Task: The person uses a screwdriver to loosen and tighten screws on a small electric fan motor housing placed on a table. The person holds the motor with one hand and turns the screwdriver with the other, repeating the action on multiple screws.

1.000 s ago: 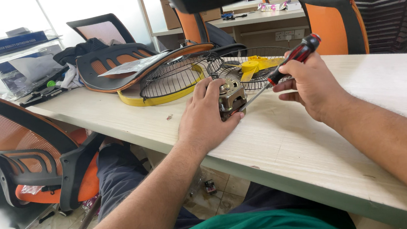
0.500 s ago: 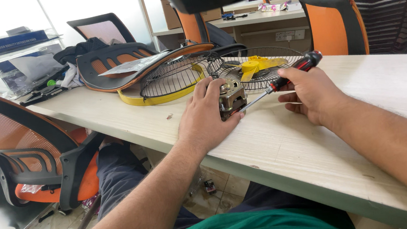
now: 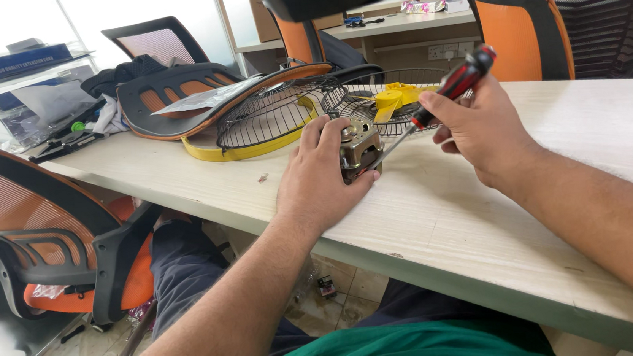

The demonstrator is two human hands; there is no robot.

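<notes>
On the table (image 3: 202, 182), the motor (image 3: 361, 151) sits between both hands.

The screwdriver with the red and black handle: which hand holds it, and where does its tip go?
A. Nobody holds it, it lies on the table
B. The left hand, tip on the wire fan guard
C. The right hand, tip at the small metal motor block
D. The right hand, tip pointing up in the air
C: the right hand grips the screwdriver, whose shaft slants down to the motor block that the left hand steadies on the table.
</notes>
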